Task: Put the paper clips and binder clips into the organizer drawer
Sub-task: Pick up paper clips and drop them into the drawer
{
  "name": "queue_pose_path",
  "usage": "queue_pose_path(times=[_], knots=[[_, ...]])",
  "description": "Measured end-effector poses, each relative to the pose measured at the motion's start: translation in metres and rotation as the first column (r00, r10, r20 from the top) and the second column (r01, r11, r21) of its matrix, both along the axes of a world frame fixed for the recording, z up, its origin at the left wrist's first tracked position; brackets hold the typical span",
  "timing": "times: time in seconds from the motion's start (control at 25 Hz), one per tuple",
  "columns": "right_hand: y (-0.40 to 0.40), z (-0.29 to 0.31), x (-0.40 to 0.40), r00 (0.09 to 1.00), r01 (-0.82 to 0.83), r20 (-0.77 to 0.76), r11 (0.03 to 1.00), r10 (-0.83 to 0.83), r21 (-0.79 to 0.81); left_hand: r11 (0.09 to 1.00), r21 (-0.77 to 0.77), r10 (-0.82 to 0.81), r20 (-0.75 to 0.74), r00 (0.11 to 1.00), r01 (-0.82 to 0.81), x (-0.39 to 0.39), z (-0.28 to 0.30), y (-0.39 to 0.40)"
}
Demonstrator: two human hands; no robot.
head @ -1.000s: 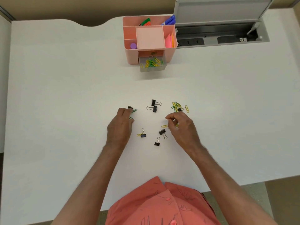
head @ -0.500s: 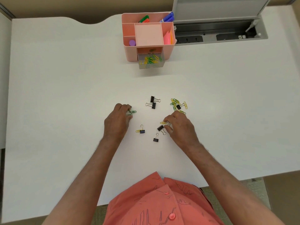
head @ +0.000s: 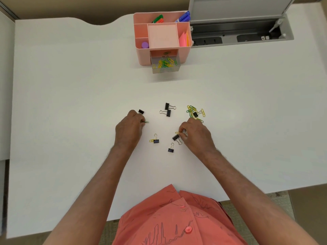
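Note:
A pink desk organizer (head: 144,55) stands at the back of the white desk, its clear drawer (head: 166,68) pulled out and holding several yellow and green paper clips. My left hand (head: 128,131) pinches a green paper clip (head: 146,122); a black binder clip (head: 141,111) lies just beyond its fingertips. My right hand (head: 196,137) pinches a yellow paper clip (head: 177,132) next to a black binder clip (head: 176,137). Two binder clips (head: 167,109) lie between the hands, further back. A heap of paper clips (head: 193,111) lies right of them. Two more binder clips (head: 156,140) (head: 171,149) lie nearer me.
The organizer's top compartments hold markers (head: 183,16), pink sticky notes (head: 184,39) and a purple cap (head: 145,45). An open grey cable tray (head: 238,34) with its lid raised sits at the back right. The desk's front edge (head: 265,190) runs close to my body.
My right hand has slid left and nearer to me, closing on the yellow paper clip beside a binder clip. My left hand shifted slightly nearer, uncovering the black binder clip above it.

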State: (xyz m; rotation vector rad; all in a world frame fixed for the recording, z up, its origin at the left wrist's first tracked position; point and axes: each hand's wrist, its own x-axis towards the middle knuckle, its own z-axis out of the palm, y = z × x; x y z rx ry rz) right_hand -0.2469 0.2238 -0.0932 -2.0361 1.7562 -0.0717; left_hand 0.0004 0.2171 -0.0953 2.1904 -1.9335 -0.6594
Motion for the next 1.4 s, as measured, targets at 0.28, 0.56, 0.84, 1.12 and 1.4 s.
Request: queue_pose_path(times=[0.28, 0.56, 0.84, 1.12, 1.4], knots=[[0.000, 0.004, 0.002, 0.999, -0.017, 0.039, 0.999, 0.015, 0.031, 0.985, -0.080, -0.145, 0.127, 0.981, 0.156, -0.001, -0.009, -0.002], [-0.005, 0.016, -0.010, 0.692, 0.375, 0.508, 0.857, -0.512, 0.353, 0.959, -0.118, -0.243, 0.123, 0.962, 0.257, -0.022, -0.013, 0.020], [0.015, 0.010, -0.044, 0.415, 0.611, 0.506, 0.644, -0.756, 0.461, 1.000, -0.013, -0.025, -0.172, 0.985, 0.023, -0.026, -0.005, 0.028], [0.039, -0.002, -0.052, 0.837, 0.406, 0.304, 0.889, -0.455, 0.213, 0.949, 0.100, 0.310, -0.461, 0.831, -0.298, -0.025, 0.006, 0.044], [0.042, 0.001, -0.054, 0.934, 0.218, 0.241, 0.955, -0.264, 0.199, 0.986, 0.140, 0.132, -0.295, 0.946, -0.094, -0.023, 0.002, 0.053]])
